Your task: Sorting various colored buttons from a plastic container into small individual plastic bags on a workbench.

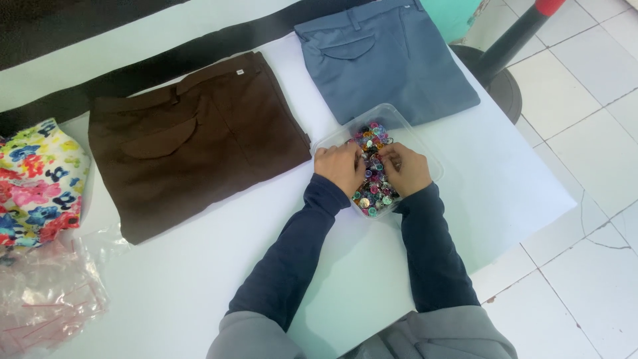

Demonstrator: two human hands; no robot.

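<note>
A clear plastic tray (399, 121) full of several small colourful round trinkets (373, 193) sits on the white table (199, 279). My left hand (340, 166) and my right hand (407, 169) both rest inside the tray, fingertips meeting over the trinkets near its middle. The fingers are curled among the pieces; what exactly they pinch is too small to tell. Both arms wear dark blue sleeves.
Folded brown trousers (199, 143) lie left of the tray, folded blue-grey trousers (392, 56) behind it. A floral cloth (36, 183) and clear plastic bags (46, 292) sit at the left edge. The table's right edge drops to a tiled floor with a black stand (505, 50).
</note>
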